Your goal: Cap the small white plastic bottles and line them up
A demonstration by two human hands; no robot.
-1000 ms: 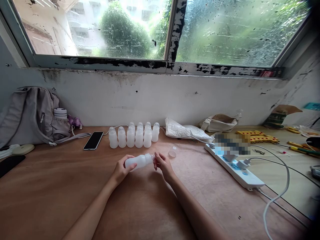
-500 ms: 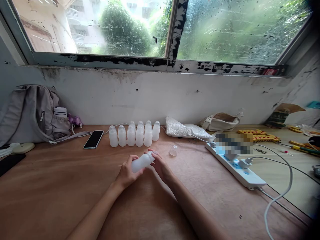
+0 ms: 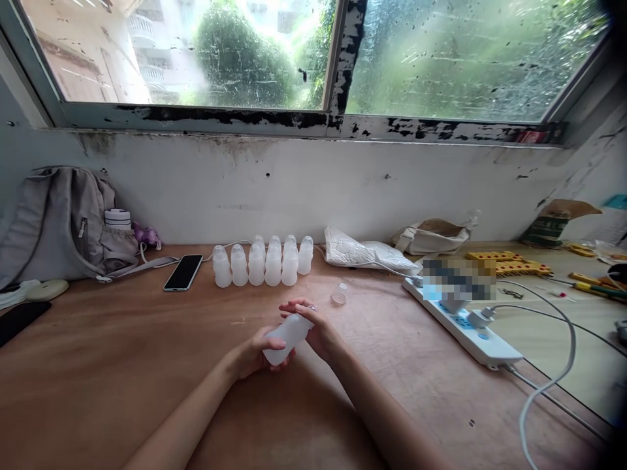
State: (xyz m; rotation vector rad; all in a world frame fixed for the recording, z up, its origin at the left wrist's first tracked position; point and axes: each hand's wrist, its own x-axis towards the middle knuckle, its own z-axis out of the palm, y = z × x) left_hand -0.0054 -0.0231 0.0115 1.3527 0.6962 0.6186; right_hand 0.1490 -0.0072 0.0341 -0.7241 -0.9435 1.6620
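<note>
A frosted white plastic bottle [image 3: 289, 339] lies tilted between my hands above the table, its upper end towards the right. My left hand [image 3: 257, 352] is closed round the lower part, thumb across the near side. Bent over the bottle's upper end is my right hand [image 3: 313, 326], its fingers covering the neck and mouth. Beyond my right hand, a small clear cap [image 3: 338, 297] rests on the table. Several similar white bottles [image 3: 256, 266] with clear domed tops stand upright in two rows near the wall.
On the wooden table [image 3: 122, 378] lie a phone [image 3: 183, 273] and a silvery padded bag [image 3: 365, 251]. A grey backpack [image 3: 63, 222] stands at left. To the right are a white power strip [image 3: 465, 329] with looping cables and a beige pouch [image 3: 431, 236]. Behind is a wall with windows.
The bottle and both hands have come slightly nearer to me, and the bottle is turned more steeply. My right fingers have moved from pinching its top to reaching over it.
</note>
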